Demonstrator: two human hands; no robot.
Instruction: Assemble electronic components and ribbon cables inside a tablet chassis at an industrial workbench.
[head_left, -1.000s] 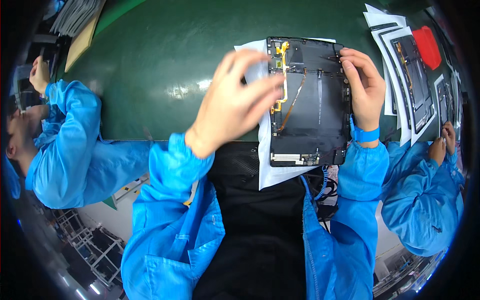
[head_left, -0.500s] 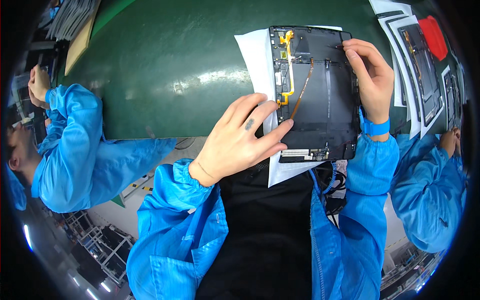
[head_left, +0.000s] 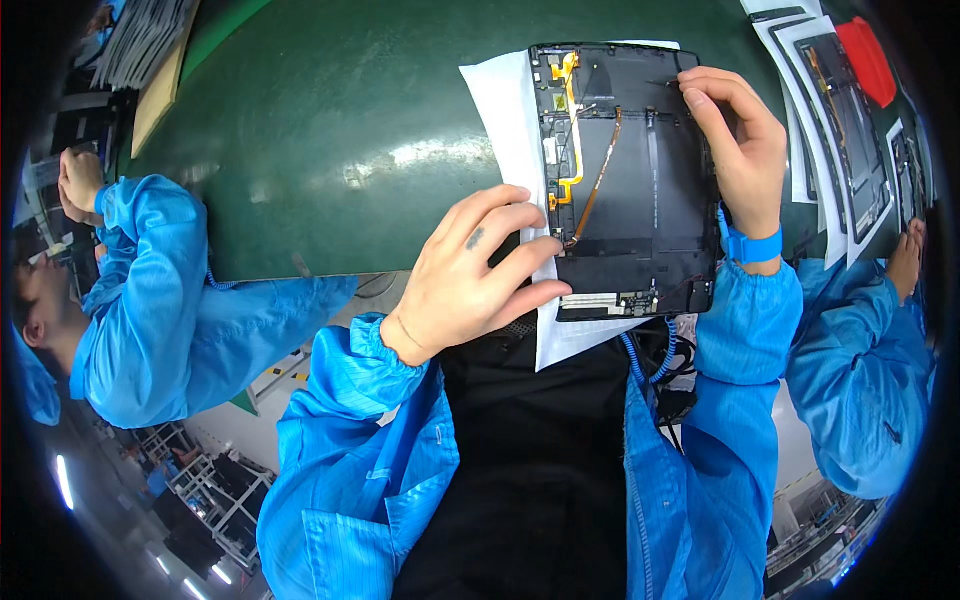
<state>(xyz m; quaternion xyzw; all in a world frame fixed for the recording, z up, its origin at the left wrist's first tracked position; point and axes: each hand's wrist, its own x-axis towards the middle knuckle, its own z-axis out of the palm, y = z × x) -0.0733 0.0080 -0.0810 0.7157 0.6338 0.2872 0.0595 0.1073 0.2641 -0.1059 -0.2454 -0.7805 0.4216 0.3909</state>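
Observation:
A black tablet back housing [head_left: 690, 210] lies open side up on a white sheet [head_left: 492, 95] at the front edge of the bench. A yellow flex cable [head_left: 575, 130] runs down its left side, and a thin brown flex cable [head_left: 598, 190] slants across the middle. My left hand [head_left: 470, 260] rests at the housing's lower left edge, fingers apart, fingertips near the brown cable's lower end. At the upper right corner, my right hand [head_left: 745, 140] has its thumb and forefinger pinched over the housing. Whatever is between them is too small to make out.
More tablet housings [head_left: 840, 130] on white sheets lie to the right, beside a red piece [head_left: 866, 62]. A stack of thin grey sheets [head_left: 150, 40] stands at the far left. Co-workers in blue sleeves [head_left: 150, 290] sit on both sides. A blue coiled cord [head_left: 665, 360] hangs below the housing.
The left fingertips have drawn back slightly leftward from the housing's inside to its edge. The brown cable's lower end now shows. The housing and sheet have shifted slightly up and left in view.

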